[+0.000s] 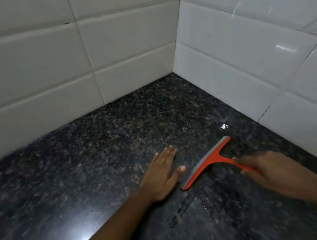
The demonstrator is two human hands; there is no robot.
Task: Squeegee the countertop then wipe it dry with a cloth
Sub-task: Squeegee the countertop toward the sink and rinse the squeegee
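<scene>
Right hand [270, 169], grip clamped on the orange squeegee [206, 164] handle; blade edge down on the dark granite table [98, 158], likely mid-stroke. Left hand [161, 174] lies flat beside the blade, fingers straight, probably bracing. Water streak [181, 208] trails below the blade. White tiled wall [245, 46] behind. No cloth in view; the right hand's fingers are blurred.

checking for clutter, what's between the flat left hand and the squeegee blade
Nothing. In the head view, only a narrow strip of bare dark countertop separates the left hand from the squeegee, held by the right hand.
</scene>
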